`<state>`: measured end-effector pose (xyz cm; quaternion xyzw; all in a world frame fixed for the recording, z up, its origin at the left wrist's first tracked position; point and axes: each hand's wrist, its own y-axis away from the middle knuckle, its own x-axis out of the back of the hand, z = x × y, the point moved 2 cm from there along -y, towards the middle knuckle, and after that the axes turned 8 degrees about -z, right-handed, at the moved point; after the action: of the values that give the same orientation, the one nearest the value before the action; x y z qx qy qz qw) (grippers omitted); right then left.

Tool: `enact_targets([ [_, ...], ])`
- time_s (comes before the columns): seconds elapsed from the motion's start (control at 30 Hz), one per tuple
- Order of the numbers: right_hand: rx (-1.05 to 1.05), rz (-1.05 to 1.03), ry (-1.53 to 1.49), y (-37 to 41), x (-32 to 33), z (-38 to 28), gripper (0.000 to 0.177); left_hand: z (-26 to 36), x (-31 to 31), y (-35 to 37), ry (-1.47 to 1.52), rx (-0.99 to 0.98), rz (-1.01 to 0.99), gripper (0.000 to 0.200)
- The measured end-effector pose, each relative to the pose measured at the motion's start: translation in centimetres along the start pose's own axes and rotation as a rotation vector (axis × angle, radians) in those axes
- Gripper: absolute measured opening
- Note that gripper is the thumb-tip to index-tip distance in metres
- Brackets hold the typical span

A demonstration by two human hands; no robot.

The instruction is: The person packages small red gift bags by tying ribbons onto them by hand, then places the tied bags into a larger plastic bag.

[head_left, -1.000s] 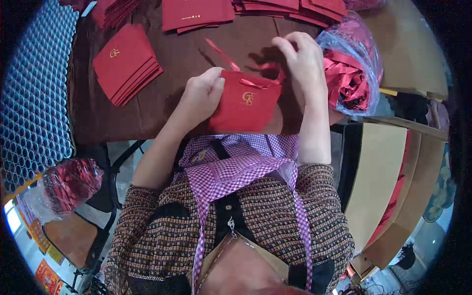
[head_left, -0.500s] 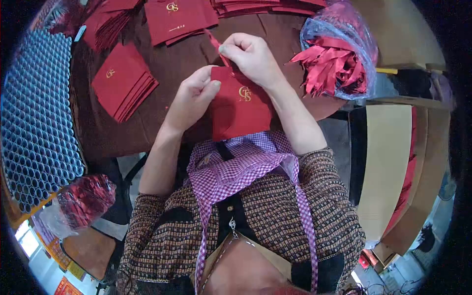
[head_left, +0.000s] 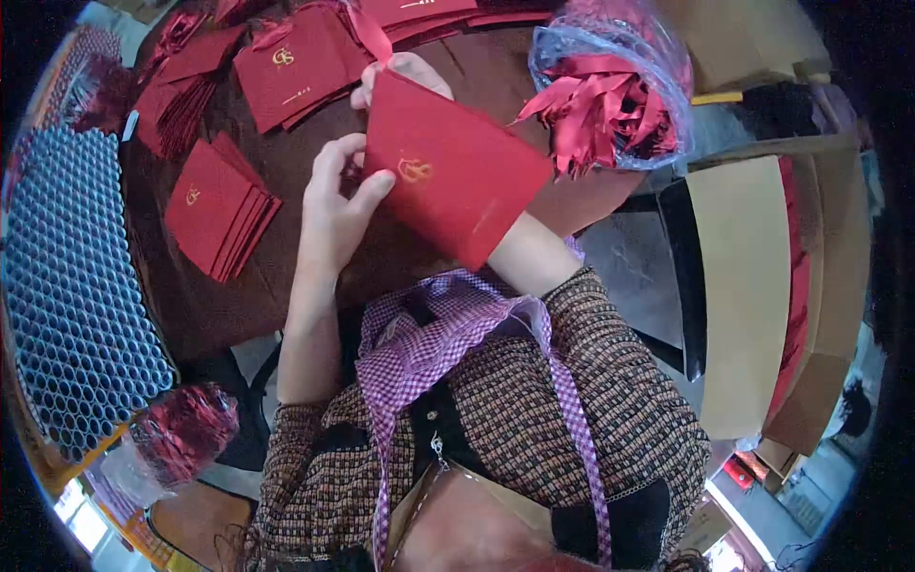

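Note:
A flat red paper bag point(head_left: 448, 162) with a gold logo is tilted in front of me, with a pinkish-red ribbon point(head_left: 370, 30) rising from its top corner. My left hand point(head_left: 334, 195) is at the bag's left edge, thumb on the front face and fingers curled at the side. Behind the top corner my right hand point(head_left: 416, 72) is closed around the bag near the ribbon; most of its palm and fingers are hidden. A stack of similar red bags point(head_left: 217, 205) lies left of my left hand, and another stack point(head_left: 295, 65) lies beyond it.
A clear plastic bag of red ribbons point(head_left: 610, 105) stands at the right of the brown-covered table point(head_left: 238, 310). More red bags point(head_left: 176, 110) lie at the back left. A blue honeycomb-like rack point(head_left: 76, 286) borders the left side; a cardboard box point(head_left: 753, 296) is at the right.
The red bag has been turned and raised, its top corner now pointing up and left. My right hand has moved left, behind it. The view has shifted slightly.

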<state>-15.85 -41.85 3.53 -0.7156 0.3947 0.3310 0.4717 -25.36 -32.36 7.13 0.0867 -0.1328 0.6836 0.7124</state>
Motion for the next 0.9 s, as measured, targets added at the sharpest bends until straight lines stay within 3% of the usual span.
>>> enact_targets([
  [0.07,0.025,-0.078,0.052,0.1,0.6,-0.1,0.013,-0.2,0.0,-0.3,0.056,0.121,-0.039,0.031],
  [0.13,-0.112,-0.021,0.665,0.5,1.7,-2.1,0.014,-0.7,0.6,-0.6,0.210,0.129,0.001,0.027],
  [0.2,-0.140,-0.112,1.439,-0.2,2.0,-5.8,0.012,-0.5,1.8,-0.6,0.095,0.101,0.043,0.025],
  [0.27,0.087,-0.376,2.006,-0.1,2.9,-9.7,0.010,-1.5,3.2,-0.6,0.004,0.113,0.084,0.023],
  [0.33,-0.182,-0.525,2.200,0.9,3.9,-13.1,0.017,-2.8,4.2,-0.7,-0.477,-0.042,0.082,0.022],
  [0.4,-0.312,-0.602,2.310,3.0,2.2,-15.1,0.020,-4.4,4.6,-0.8,-0.475,-0.046,0.108,0.020],
  [0.53,-0.364,-0.648,2.348,5.3,3.0,-16.1,0.020,-5.6,4.2,-0.4,-0.606,-0.039,0.104,0.017],
  [0.6,-0.393,-0.659,2.457,5.3,2.6,-16.2,0.019,-5.7,4.1,-0.5,-0.719,0.102,-0.004,0.021],
  [0.67,-0.332,-0.669,2.432,5.5,3.0,-15.9,0.015,-6.1,4.1,-0.5,-0.660,0.084,0.018,0.027],
  [0.8,-0.169,-0.565,2.243,5.4,1.4,-13.7,0.009,-5.7,3.6,-0.9,-0.642,0.204,-0.031,0.040],
  [0.9,-0.158,-0.353,1.853,5.6,-0.2,-10.5,0.012,-6.4,3.1,-1.1,-0.617,0.197,-0.049,0.041],
])
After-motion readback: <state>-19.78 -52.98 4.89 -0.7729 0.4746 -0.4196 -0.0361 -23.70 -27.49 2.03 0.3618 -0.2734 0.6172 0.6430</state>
